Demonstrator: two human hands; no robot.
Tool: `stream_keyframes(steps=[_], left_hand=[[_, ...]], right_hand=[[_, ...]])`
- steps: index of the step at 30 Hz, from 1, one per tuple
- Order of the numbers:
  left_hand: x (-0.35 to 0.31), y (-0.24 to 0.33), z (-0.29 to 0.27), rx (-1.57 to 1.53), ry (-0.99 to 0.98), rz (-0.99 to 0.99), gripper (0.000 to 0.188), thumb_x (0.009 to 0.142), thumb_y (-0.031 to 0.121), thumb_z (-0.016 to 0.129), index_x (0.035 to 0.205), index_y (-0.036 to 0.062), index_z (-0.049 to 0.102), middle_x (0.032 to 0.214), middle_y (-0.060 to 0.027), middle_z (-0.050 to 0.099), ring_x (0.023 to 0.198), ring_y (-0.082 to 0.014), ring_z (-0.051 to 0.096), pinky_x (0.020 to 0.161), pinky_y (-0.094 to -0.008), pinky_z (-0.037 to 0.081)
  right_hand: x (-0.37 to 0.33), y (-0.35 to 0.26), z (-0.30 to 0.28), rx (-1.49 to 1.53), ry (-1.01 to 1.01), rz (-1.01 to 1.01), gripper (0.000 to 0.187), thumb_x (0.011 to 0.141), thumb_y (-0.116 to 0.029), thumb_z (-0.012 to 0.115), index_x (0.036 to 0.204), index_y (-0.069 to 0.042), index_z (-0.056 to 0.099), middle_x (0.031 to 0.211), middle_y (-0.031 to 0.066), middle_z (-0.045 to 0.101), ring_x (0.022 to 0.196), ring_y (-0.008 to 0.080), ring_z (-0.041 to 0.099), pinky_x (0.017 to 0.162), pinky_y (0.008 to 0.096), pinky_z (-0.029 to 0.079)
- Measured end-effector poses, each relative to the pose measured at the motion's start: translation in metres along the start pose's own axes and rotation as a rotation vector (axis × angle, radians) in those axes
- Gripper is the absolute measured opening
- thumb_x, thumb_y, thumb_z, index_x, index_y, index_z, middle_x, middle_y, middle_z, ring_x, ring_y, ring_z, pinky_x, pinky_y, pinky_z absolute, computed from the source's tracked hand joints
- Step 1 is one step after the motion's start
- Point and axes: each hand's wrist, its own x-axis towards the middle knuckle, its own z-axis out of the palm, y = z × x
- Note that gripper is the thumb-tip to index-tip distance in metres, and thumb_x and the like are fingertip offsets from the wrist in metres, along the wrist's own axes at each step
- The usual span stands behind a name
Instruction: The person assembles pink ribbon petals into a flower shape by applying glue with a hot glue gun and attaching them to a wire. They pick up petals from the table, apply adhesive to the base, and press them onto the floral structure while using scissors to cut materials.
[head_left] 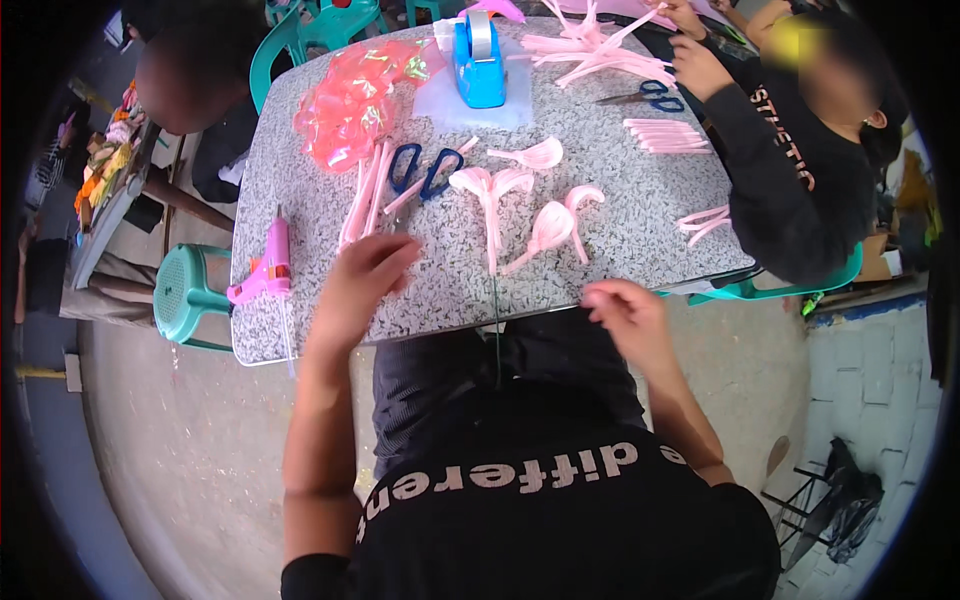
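Observation:
My left hand (368, 278) hovers over the table's near edge, fingers loosely bent and apart, with nothing seen in them. Close to it lie long pink fuzzy strips (362, 200) and dark blue-handled scissors (425, 172). To the right, my right hand (632, 312) is raised by the edge, its fingers half curled and apart, holding nothing visible. Between my hands is a pink petal-shaped piece (492, 195) with two curled lobes; a thin green stem (497, 320) runs below it past the edge. Other petal pieces (550, 228) and a single petal (540, 153) lie beside it.
A pink glue gun (268, 268) stands at left. Farther back are shiny pink wrap (350, 105), a blue tape dispenser (480, 65), more pink strips (600, 50) and another pair of scissors (655, 97). A co-worker's hand (698, 68) works at upper right. A green stool (190, 290) stands left.

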Motion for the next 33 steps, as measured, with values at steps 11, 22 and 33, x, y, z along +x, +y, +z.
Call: stream_keyframes(steps=[11,22,33], left_hand=[[0.086,-0.017,0.057,-0.453,-0.278,-0.162,0.012,0.072,0.01,0.053,0.074,-0.0016,0.052,0.055,-0.0002,0.042,0.043,-0.0046,0.034,0.038,-0.0166,0.024],[0.032,0.03,0.037,-0.405,-0.154,0.175,0.01,0.07,0.003,0.057,0.077,-0.002,0.052,0.069,-0.0026,0.051,0.061,-0.0053,0.047,0.052,-0.0169,0.038],[0.014,0.028,0.055,-0.047,0.052,0.644,0.019,0.06,0.006,0.065,0.076,0.0012,0.056,0.07,-0.0073,0.055,0.061,-0.016,0.052,0.054,-0.024,0.04]], right_hand=[[0.069,-0.02,0.065,-0.875,0.132,-0.112,0.025,0.063,-0.022,0.061,0.062,-0.001,0.047,0.055,0.0117,0.052,0.051,0.0281,0.051,0.047,0.0351,0.04],[0.054,-0.042,0.04,0.073,0.104,0.297,0.016,0.067,-0.007,0.054,0.077,0.005,0.052,0.063,0.0101,0.056,0.054,0.0118,0.054,0.048,0.0233,0.042],[0.036,-0.058,0.074,0.83,0.054,-0.263,0.023,0.072,0.007,0.046,0.094,0.002,0.047,0.092,0.0057,0.051,0.087,0.012,0.048,0.076,0.0256,0.038]])
